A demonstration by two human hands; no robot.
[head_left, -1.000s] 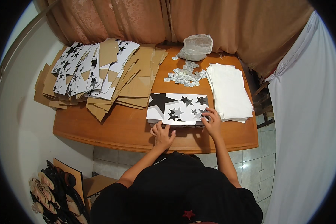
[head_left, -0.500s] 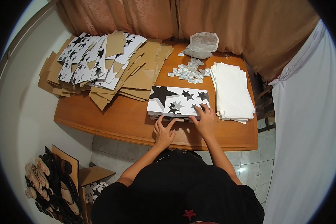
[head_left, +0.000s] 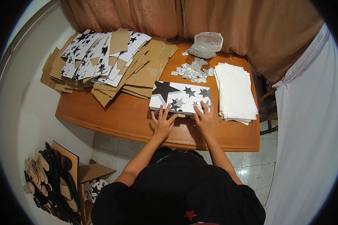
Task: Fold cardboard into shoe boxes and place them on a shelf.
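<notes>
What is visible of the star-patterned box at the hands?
The box is rectangular, apparently cardboard, white with black and grey stars. It lies on the wooden table, long side left to right. Its top looks closed; the front is partly hidden. The left hand touches the front edge toward its left end, the right hand toward its right.

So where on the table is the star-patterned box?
In the head view, the star-patterned box sits mid-picture on the table, left of the white sheets, with your left hand and right hand at its near edge.
</notes>
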